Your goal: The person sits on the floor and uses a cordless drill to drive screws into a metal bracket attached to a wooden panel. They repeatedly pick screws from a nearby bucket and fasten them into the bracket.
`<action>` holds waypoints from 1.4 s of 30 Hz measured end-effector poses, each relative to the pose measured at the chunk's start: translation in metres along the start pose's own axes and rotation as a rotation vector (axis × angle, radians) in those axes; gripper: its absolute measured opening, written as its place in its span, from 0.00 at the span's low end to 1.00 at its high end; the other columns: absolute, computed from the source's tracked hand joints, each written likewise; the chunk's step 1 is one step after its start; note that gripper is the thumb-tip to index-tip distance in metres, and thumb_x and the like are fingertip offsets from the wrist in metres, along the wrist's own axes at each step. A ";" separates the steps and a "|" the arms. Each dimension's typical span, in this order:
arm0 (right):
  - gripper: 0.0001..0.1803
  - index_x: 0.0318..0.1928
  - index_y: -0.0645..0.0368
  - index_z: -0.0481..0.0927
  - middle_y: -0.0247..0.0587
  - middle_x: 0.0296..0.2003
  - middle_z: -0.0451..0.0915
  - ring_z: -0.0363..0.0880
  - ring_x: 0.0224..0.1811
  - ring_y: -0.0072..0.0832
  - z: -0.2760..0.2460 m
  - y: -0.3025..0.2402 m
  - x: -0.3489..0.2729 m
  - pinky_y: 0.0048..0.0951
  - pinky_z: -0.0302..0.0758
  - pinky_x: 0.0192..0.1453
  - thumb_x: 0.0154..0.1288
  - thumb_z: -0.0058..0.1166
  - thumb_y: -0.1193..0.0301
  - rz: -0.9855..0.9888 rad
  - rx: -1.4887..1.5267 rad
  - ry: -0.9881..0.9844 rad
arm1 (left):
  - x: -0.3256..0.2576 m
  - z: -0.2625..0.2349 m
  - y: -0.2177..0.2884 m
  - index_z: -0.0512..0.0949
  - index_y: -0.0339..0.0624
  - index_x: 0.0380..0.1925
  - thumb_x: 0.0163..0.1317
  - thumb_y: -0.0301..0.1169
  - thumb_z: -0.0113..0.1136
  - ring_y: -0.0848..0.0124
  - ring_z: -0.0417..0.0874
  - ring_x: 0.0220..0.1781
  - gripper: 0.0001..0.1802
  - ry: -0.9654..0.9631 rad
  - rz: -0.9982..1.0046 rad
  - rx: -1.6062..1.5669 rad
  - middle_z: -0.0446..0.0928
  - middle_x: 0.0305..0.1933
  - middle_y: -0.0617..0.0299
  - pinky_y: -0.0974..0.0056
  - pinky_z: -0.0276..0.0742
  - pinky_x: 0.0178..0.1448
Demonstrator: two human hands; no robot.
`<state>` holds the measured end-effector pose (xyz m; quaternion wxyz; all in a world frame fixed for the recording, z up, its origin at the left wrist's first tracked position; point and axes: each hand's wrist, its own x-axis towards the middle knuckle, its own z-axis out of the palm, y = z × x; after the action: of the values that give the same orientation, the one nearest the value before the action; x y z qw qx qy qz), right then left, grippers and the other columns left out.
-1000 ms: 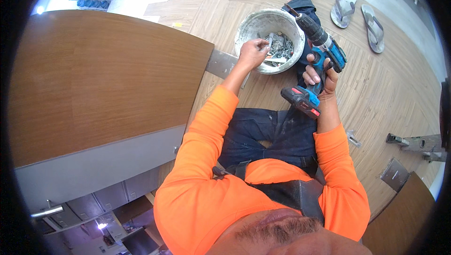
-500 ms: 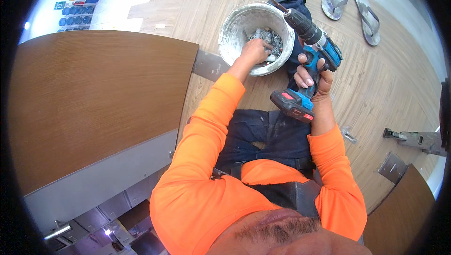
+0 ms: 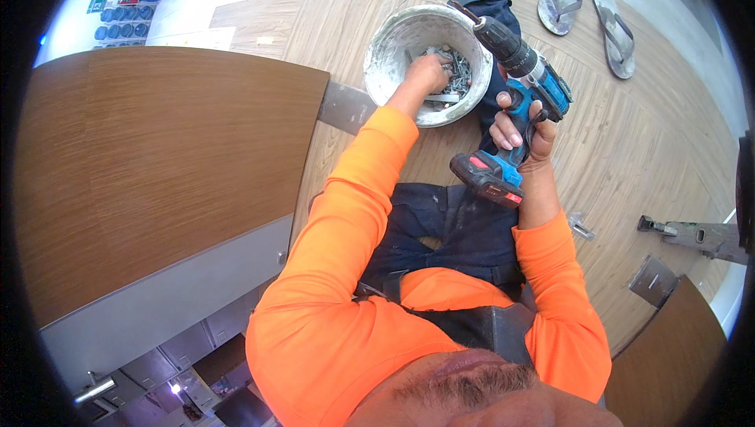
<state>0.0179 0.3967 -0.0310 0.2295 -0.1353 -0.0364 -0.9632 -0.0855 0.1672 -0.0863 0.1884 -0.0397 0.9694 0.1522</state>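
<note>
One white bucket is sitting on the floor, holding a heap of screws too tangled to count. Beside the bucket, one blue drill is showing. Two sandals are lying to the right of the bucket. Two brown panels, one large and one small, are lying either side of the bucket.

Orange long sleeves; dark trousers

wood-plank floor, brown cabinet panel
</note>
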 end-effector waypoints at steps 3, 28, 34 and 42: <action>0.32 0.70 0.64 0.57 0.57 0.54 0.77 0.74 0.25 0.25 0.000 0.001 -0.001 0.28 0.71 0.30 0.74 0.52 0.62 0.004 0.000 -0.006 | -0.001 0.009 -0.007 0.87 0.61 0.47 0.60 0.41 0.66 0.54 0.83 0.57 0.15 0.040 0.056 -0.042 0.84 0.50 0.52 0.56 0.76 0.63; 0.36 0.72 0.66 0.54 0.54 0.52 0.78 0.73 0.24 0.23 0.006 -0.001 0.002 0.27 0.71 0.29 0.74 0.53 0.61 -0.017 0.000 0.010 | -0.016 0.003 0.001 0.86 0.54 0.47 0.56 0.41 0.63 0.53 0.85 0.52 0.18 0.084 0.036 0.152 0.85 0.47 0.49 0.52 0.79 0.58; 0.35 0.71 0.66 0.55 0.54 0.52 0.78 0.73 0.23 0.23 0.003 -0.001 0.000 0.27 0.71 0.29 0.74 0.53 0.61 -0.009 0.001 0.038 | -0.023 -0.011 0.011 0.87 0.55 0.46 0.51 0.41 0.64 0.55 0.85 0.53 0.21 -0.003 -0.028 0.121 0.85 0.48 0.50 0.54 0.79 0.60; 0.30 0.66 0.68 0.63 0.54 0.53 0.78 0.73 0.24 0.23 0.000 -0.001 0.000 0.27 0.70 0.29 0.74 0.52 0.59 -0.001 0.010 0.024 | -0.028 -0.020 0.019 0.87 0.52 0.45 0.54 0.43 0.62 0.54 0.84 0.55 0.19 -0.044 -0.090 -0.003 0.84 0.50 0.49 0.55 0.77 0.62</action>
<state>0.0177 0.3975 -0.0308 0.2302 -0.1224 -0.0385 -0.9646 -0.0689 0.1792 -0.0524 0.2161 -0.0800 0.9621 0.1461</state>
